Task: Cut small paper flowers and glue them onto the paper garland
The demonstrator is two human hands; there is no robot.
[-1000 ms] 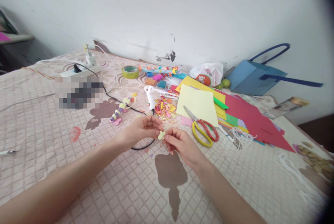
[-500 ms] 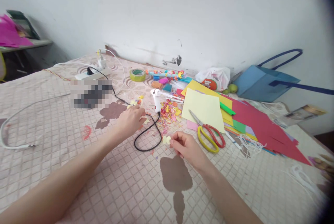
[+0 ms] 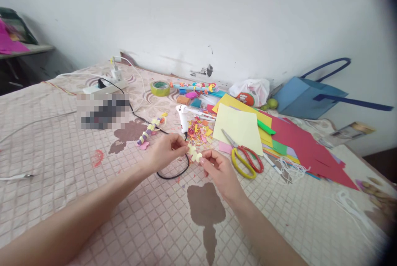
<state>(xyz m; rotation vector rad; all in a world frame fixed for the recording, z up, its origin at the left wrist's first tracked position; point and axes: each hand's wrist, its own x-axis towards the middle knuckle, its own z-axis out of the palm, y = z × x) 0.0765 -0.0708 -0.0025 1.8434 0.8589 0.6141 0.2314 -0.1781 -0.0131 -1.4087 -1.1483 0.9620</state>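
Note:
Between my hands is a pale yellow paper flower (image 3: 194,155), held just above the cloth-covered table. My right hand (image 3: 218,171) pinches its right edge between thumb and fingers. My left hand (image 3: 170,150) has its thumb and fingertips closed at the flower's left side; the exact contact is small. To the left of that hand lies a purple paper stick (image 3: 144,137) with yellow flowers and a pink piece on it. A white glue gun (image 3: 182,119) sits just beyond my hands, and its black cord (image 3: 173,176) loops beneath them.
Scissors (image 3: 245,160) lie right of my right hand by a pale yellow sheet (image 3: 238,127) and red paper (image 3: 305,150). Paper scraps (image 3: 200,130), tape (image 3: 160,88), a power strip (image 3: 105,86), white string (image 3: 291,169) and a blue bag (image 3: 310,96) are around.
My left hand has moved right and towards me, from beside the decorated stick to the yellow flower. The stick is now uncovered. My right hand still holds the flower, raised slightly.

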